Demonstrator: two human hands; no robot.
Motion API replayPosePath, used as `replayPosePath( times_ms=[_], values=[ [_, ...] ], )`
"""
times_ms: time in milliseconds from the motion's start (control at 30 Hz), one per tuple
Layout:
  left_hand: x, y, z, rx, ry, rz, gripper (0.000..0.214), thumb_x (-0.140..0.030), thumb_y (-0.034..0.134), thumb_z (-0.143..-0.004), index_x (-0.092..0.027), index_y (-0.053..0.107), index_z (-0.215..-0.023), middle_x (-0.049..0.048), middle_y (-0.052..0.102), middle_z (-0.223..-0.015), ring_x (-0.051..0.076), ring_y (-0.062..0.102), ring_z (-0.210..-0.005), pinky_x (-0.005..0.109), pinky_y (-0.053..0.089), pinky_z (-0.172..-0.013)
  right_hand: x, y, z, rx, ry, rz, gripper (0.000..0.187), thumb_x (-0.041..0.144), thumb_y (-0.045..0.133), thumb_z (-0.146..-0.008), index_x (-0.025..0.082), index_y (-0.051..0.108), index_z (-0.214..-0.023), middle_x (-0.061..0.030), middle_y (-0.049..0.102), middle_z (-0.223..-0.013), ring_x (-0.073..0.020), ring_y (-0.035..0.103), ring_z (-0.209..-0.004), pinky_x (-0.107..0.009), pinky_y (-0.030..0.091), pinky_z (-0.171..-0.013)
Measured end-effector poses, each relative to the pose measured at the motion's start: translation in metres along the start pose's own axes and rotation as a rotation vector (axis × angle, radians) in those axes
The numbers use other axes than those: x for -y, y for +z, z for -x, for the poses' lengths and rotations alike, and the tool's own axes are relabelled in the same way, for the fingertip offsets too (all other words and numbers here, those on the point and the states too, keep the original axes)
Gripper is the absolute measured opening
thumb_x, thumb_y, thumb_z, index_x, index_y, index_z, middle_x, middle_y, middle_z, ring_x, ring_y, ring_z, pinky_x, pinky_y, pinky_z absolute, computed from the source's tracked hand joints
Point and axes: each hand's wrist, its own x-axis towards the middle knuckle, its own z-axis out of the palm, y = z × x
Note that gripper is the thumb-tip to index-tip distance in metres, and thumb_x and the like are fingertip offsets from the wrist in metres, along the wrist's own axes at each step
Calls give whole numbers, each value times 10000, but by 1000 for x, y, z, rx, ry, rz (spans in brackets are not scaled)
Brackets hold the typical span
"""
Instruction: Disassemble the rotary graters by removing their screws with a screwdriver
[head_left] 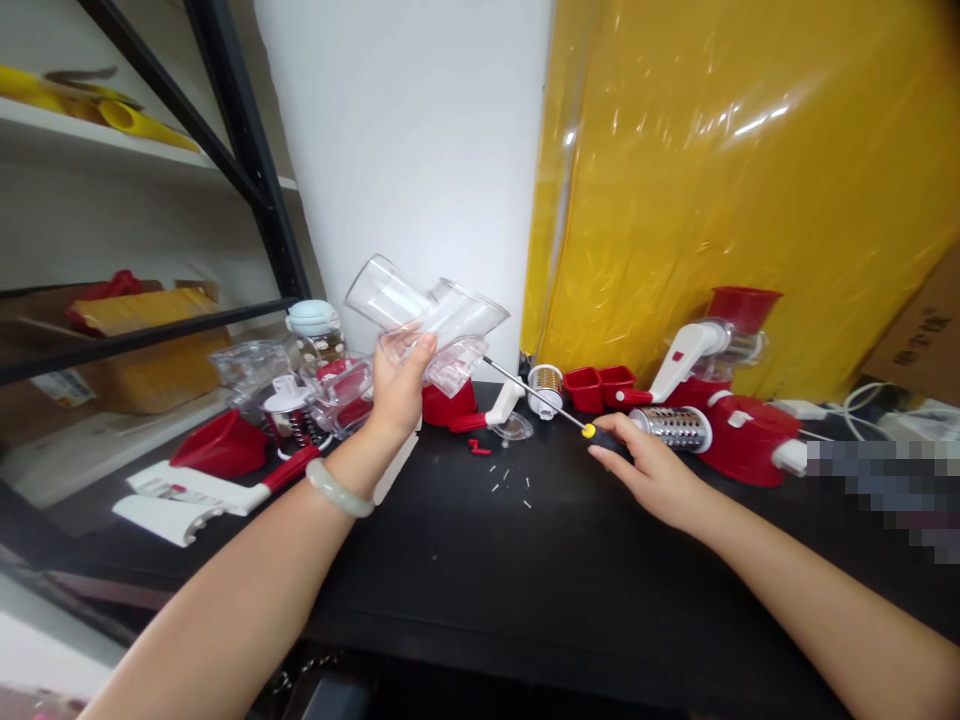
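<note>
My left hand [405, 380] is closed around a clear plastic grater housing [457, 315] with two tube-like openings, lifted above the black table. In my right hand [637, 465] is a screwdriver [540, 402], gripped by its black and yellow handle. Its long shaft points up and left, and the tip is at the lower right part of the clear housing; whether it touches is hard to tell. Several small screws [506, 476] lie on the table below, near a small red plastic piece [478, 448]. Behind them is a white crank handle [504, 402] with a red grip.
On the right stand an assembled red and white rotary grater [739, 330], a red base [750, 435] and a metal grating drum [679, 428]. Red cups [600, 385] sit at the back. More grater parts [225, 445] crowd the left, beside a black-framed shelf [247, 130].
</note>
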Motion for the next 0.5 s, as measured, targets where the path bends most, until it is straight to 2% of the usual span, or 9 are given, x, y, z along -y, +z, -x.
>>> replayPosePath(
  times_ms=[200, 333, 500],
  values=[
    [-2, 1, 1, -30, -85, 56, 542, -510, 876, -589, -217, 594, -947, 15, 652, -903, 191, 658, -888, 325, 551, -798, 9, 1, 3, 38, 49, -21, 293, 480, 447, -980, 231, 506, -1122, -78, 691, -998, -230, 672, -840, -386, 539, -783],
    [1, 0, 1, -35, -27, 35, 510, -491, 872, -614, -222, 602, -952, 18, 641, -937, 196, 651, -931, 328, 557, -806, 9, 1, 2, 30, 49, -25, 286, 471, 457, -976, 230, 519, -1118, -67, 702, -960, -227, 681, -819, -378, 545, -766],
    [6, -2, -1, -18, 48, -17, 498, -520, 848, -651, -224, 602, -967, 32, 643, -961, 220, 654, -985, 359, 563, -850, 2, 1, 0, -34, 1, 13, 274, 456, 486, -960, 239, 540, -1118, -84, 721, -1054, -261, 693, -954, -407, 543, -851]
  ],
)
